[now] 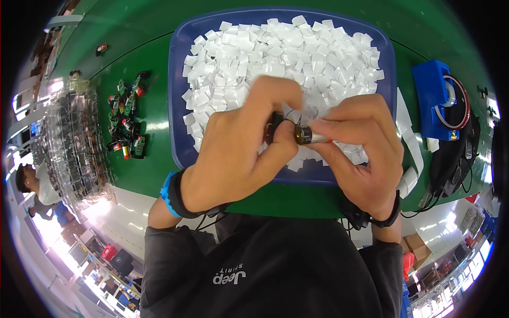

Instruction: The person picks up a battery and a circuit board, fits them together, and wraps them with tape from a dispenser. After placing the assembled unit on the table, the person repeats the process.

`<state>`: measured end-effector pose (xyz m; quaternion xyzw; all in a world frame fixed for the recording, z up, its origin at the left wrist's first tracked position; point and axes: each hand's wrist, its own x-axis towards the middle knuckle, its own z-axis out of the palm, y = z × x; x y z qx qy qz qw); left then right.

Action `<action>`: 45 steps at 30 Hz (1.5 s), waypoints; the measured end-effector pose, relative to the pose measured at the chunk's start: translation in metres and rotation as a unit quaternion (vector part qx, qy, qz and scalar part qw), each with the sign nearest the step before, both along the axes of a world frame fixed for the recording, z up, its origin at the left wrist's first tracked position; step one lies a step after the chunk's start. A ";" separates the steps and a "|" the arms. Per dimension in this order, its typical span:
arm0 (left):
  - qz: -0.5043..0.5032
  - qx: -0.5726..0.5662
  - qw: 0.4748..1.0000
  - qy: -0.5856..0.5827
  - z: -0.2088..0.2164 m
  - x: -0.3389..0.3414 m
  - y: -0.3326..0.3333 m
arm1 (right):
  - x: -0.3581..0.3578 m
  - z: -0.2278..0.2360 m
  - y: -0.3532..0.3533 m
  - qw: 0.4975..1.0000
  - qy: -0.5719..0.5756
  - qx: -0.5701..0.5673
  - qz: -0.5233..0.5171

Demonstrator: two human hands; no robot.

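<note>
Both hands meet over the near half of a blue tray (178, 106) heaped with small white square pieces (286, 53). Fingers of my left hand (225, 151) are closed round a small black part (273, 126), mostly covered by them; thin dark wires come from it. Beside it, my right hand (366, 143) pinches a small cylinder (304, 134) with a black end and a silvery body, its tip hidden under the fingers. The wires seem to run between the two parts. The cylinder's exact kind cannot be made out.
Several small green circuit boards with attached parts (127, 114) lie on the green table left of the tray. Farther left stands a stack of clear plastic trays (74, 138). To the right are a blue tape dispenser (428, 90), a white strip (409, 135) and a black bag (456, 164).
</note>
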<state>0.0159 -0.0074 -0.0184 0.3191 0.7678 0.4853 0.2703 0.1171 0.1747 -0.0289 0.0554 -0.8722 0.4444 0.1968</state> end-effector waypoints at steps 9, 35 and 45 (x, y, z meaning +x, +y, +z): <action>-0.041 -0.015 0.987 -0.158 0.014 -0.012 -0.004 | 0.002 0.004 0.007 0.999 -0.030 0.018 -0.035; -0.014 0.059 0.936 -0.346 0.001 -0.011 0.002 | -0.001 0.002 -0.005 0.995 0.087 0.051 0.014; -0.051 0.027 0.964 -0.260 0.002 -0.011 -0.003 | -0.002 0.002 -0.002 0.997 0.063 0.015 -0.033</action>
